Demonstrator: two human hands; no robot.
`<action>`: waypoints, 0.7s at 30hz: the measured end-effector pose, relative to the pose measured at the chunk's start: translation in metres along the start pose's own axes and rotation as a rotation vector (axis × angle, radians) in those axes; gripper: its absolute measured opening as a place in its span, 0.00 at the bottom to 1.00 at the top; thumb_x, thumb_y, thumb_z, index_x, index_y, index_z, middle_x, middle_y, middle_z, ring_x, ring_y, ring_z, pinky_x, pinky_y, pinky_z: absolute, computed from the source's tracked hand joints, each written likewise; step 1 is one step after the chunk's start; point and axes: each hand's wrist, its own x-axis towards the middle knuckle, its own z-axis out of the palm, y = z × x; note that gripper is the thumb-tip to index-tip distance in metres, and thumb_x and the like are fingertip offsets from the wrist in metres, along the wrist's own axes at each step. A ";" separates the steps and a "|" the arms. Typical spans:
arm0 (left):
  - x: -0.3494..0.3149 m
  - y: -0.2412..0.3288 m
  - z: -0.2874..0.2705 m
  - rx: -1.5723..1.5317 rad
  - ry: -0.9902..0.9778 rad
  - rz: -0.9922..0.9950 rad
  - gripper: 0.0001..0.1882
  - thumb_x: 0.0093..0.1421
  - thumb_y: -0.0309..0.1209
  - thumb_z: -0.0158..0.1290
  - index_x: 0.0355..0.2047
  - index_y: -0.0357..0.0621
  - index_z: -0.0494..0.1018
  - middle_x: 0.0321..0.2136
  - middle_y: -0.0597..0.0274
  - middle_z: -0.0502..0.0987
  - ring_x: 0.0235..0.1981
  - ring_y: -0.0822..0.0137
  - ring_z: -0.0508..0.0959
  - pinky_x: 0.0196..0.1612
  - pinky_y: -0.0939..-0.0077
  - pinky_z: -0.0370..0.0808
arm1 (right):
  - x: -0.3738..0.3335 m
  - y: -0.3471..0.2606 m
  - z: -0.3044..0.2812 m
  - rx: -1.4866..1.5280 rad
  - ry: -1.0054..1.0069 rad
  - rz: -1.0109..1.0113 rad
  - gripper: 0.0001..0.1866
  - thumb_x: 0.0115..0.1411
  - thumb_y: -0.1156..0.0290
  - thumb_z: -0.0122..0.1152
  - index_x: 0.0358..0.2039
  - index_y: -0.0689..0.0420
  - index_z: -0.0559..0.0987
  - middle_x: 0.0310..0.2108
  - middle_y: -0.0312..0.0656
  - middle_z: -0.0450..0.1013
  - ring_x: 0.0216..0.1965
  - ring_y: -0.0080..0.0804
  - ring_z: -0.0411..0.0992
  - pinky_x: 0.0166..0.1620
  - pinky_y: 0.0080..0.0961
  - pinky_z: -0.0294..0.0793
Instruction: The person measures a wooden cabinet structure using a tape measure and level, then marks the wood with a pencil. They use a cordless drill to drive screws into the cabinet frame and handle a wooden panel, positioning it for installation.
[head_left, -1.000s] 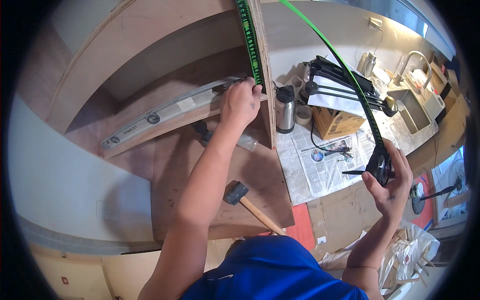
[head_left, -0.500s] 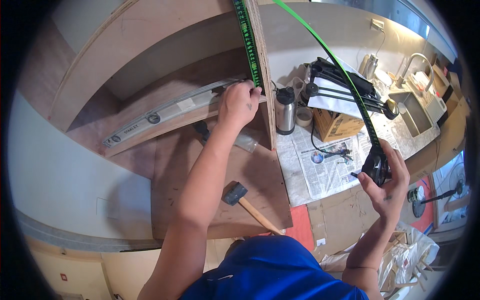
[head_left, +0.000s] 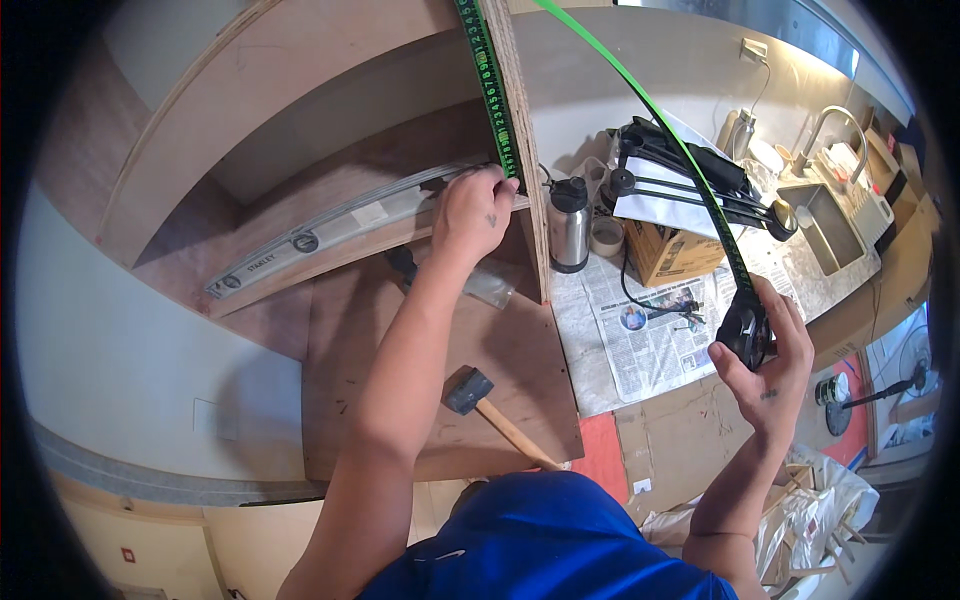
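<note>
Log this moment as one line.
left hand: holds tape strip beside upright panel | right hand: grips tape case | nearby: spirit level, mallet on wooden board

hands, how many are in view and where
2: the left hand holds the tape beside the upright panel; the right hand holds the black case.

Your tape measure (head_left: pixel 744 330): black plastic-looking case
Your level (head_left: pixel 345 222): smooth silvery metal
Mallet near you (head_left: pixel 506 425): matt head, wooden handle
Flask to your right (head_left: pixel 569 230): glossy metal
Your shirt (head_left: pixel 540 540): smooth cloth
</note>
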 end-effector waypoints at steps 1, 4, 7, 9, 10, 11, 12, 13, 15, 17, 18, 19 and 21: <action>0.000 0.000 0.000 -0.001 -0.012 -0.003 0.14 0.68 0.38 0.57 0.35 0.37 0.80 0.29 0.39 0.81 0.34 0.38 0.81 0.39 0.47 0.75 | 0.000 0.000 0.000 0.000 -0.002 0.006 0.41 0.43 0.58 0.78 0.59 0.63 0.80 0.40 0.47 0.77 0.40 0.39 0.78 0.48 0.31 0.77; -0.001 -0.003 -0.001 -0.007 0.018 0.045 0.14 0.68 0.38 0.57 0.36 0.38 0.81 0.29 0.39 0.80 0.34 0.37 0.81 0.40 0.47 0.75 | 0.002 -0.001 0.002 0.009 0.001 0.011 0.41 0.43 0.58 0.78 0.59 0.63 0.80 0.40 0.47 0.77 0.41 0.39 0.78 0.48 0.32 0.77; 0.000 -0.001 -0.003 -0.016 0.004 0.040 0.14 0.68 0.38 0.58 0.36 0.38 0.81 0.28 0.39 0.80 0.34 0.37 0.80 0.40 0.47 0.75 | 0.002 -0.001 0.002 0.009 0.001 0.016 0.41 0.43 0.58 0.78 0.59 0.63 0.80 0.40 0.47 0.77 0.40 0.39 0.78 0.48 0.32 0.77; 0.001 0.000 -0.004 0.004 -0.013 0.019 0.14 0.68 0.38 0.58 0.36 0.38 0.81 0.27 0.39 0.79 0.33 0.38 0.80 0.39 0.47 0.75 | 0.001 -0.001 0.003 0.011 0.001 0.016 0.41 0.43 0.58 0.78 0.59 0.63 0.80 0.40 0.47 0.77 0.40 0.38 0.78 0.48 0.31 0.77; 0.002 0.000 -0.004 0.015 -0.022 0.009 0.14 0.68 0.38 0.58 0.36 0.38 0.81 0.26 0.40 0.79 0.32 0.38 0.80 0.39 0.48 0.75 | 0.001 0.001 0.004 0.013 0.000 0.016 0.42 0.43 0.58 0.79 0.59 0.63 0.80 0.40 0.46 0.76 0.40 0.38 0.78 0.48 0.31 0.77; 0.001 0.001 -0.004 0.006 -0.022 -0.003 0.14 0.68 0.38 0.58 0.36 0.38 0.81 0.26 0.40 0.79 0.32 0.38 0.80 0.38 0.48 0.75 | 0.001 0.001 0.004 0.015 -0.002 0.015 0.42 0.43 0.58 0.79 0.59 0.63 0.79 0.40 0.46 0.76 0.39 0.38 0.77 0.48 0.31 0.77; 0.001 0.002 -0.004 -0.003 -0.021 -0.015 0.14 0.68 0.38 0.59 0.35 0.38 0.81 0.25 0.41 0.79 0.32 0.39 0.80 0.38 0.48 0.75 | 0.001 0.001 0.005 0.018 -0.003 0.017 0.42 0.43 0.58 0.79 0.59 0.63 0.79 0.39 0.46 0.76 0.39 0.38 0.77 0.47 0.31 0.76; 0.001 0.003 -0.004 -0.012 -0.020 -0.028 0.14 0.68 0.38 0.59 0.35 0.37 0.81 0.25 0.41 0.79 0.31 0.39 0.80 0.38 0.49 0.75 | 0.001 0.000 0.005 0.020 -0.003 0.018 0.42 0.43 0.58 0.79 0.59 0.63 0.79 0.39 0.46 0.76 0.39 0.38 0.77 0.47 0.31 0.76; 0.000 0.000 -0.004 -0.028 -0.010 -0.010 0.14 0.67 0.38 0.59 0.35 0.37 0.81 0.25 0.42 0.78 0.31 0.40 0.80 0.37 0.50 0.75 | 0.001 0.000 0.007 0.029 -0.001 0.018 0.42 0.43 0.59 0.79 0.59 0.64 0.79 0.39 0.46 0.76 0.39 0.37 0.77 0.47 0.31 0.76; 0.000 0.000 -0.004 -0.034 -0.014 -0.009 0.14 0.67 0.38 0.59 0.36 0.38 0.81 0.25 0.42 0.78 0.31 0.40 0.80 0.37 0.50 0.75 | 0.001 0.000 0.009 0.040 0.007 0.015 0.42 0.43 0.59 0.79 0.59 0.64 0.79 0.39 0.46 0.76 0.38 0.37 0.77 0.46 0.30 0.76; 0.001 0.001 -0.005 -0.031 -0.024 -0.016 0.13 0.67 0.38 0.59 0.36 0.38 0.81 0.25 0.42 0.79 0.31 0.40 0.80 0.37 0.50 0.75 | 0.002 0.000 0.010 0.032 0.010 0.009 0.42 0.43 0.60 0.79 0.59 0.64 0.79 0.39 0.46 0.76 0.38 0.37 0.77 0.46 0.30 0.76; 0.001 0.001 -0.005 -0.028 -0.033 -0.024 0.13 0.68 0.38 0.59 0.36 0.38 0.81 0.25 0.42 0.79 0.31 0.40 0.80 0.37 0.50 0.75 | 0.002 0.000 0.011 0.024 0.012 0.003 0.42 0.43 0.60 0.78 0.59 0.64 0.79 0.39 0.46 0.76 0.38 0.37 0.77 0.45 0.29 0.76; 0.000 -0.001 -0.004 -0.031 -0.015 -0.007 0.13 0.67 0.38 0.59 0.37 0.39 0.81 0.26 0.42 0.79 0.32 0.40 0.80 0.38 0.50 0.75 | 0.003 0.000 0.011 0.017 0.014 -0.001 0.41 0.43 0.61 0.78 0.59 0.64 0.79 0.39 0.46 0.76 0.38 0.36 0.77 0.45 0.29 0.76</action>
